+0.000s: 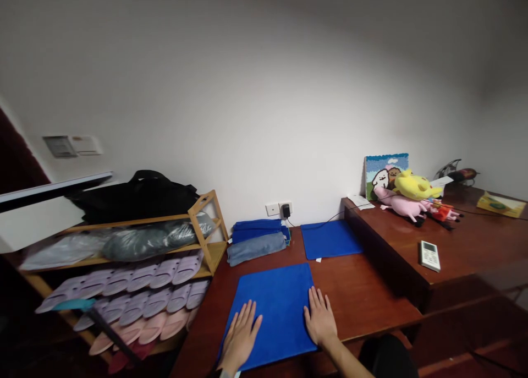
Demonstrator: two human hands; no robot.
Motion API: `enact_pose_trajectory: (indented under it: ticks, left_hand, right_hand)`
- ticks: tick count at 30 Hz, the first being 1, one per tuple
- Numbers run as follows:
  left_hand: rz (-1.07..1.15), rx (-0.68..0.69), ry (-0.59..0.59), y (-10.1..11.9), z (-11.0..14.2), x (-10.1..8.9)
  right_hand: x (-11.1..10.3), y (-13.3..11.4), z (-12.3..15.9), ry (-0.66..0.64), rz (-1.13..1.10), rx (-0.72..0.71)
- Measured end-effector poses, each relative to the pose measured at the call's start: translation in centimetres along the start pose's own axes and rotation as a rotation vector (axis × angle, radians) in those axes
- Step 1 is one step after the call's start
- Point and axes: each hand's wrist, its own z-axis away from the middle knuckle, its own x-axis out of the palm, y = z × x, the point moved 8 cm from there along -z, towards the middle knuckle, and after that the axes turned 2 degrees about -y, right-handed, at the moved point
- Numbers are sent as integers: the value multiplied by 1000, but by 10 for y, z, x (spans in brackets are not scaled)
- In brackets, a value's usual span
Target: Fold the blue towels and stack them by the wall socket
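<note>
A blue cloth (pixel 280 312) lies spread flat on the brown wooden table (pixel 358 295), close to its front edge. My left hand (pixel 240 337) rests palm down on the cloth's left side, fingers stretched forward. On the right edge of the same cloth lies my right hand (pixel 320 317), flat, with its fingers extended. Neither hand grips anything. Behind it, against the wall, is a second flat blue cloth (pixel 332 239) with a small white tag. To the back left, folded blue cloths (pixel 256 229) sit behind a rolled grey-blue cloth (pixel 256 249).
A wooden shoe rack (pixel 210 251) with several slippers (pixel 150 276) and a black bag (pixel 142 199) stands left. The higher cabinet (pixel 396 246) at right holds plush toys (pixel 416 185), a white remote (pixel 429 256) and a tissue pack (pixel 500 203). A black plug (pixel 286 210) sits in the wall socket.
</note>
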Motion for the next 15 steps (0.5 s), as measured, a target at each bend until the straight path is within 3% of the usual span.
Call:
enact_pose_trajectory:
  ticks: [2,4,10,15]
  left_hand:
    - [-16,-30,25,-26,5,2]
    - [-24,-36,45,-35,8,4]
    - [-30,-50,64,-28,10,3]
    - [-48,-50,55,-32,8,6]
  right_hand:
    - [-1,0,1,-14,2,0]
    - [-3,0,1,-17,5,1]
    - [-4,1,5,-21,-2,-7]
    - [12,9,25,41,-27,-31]
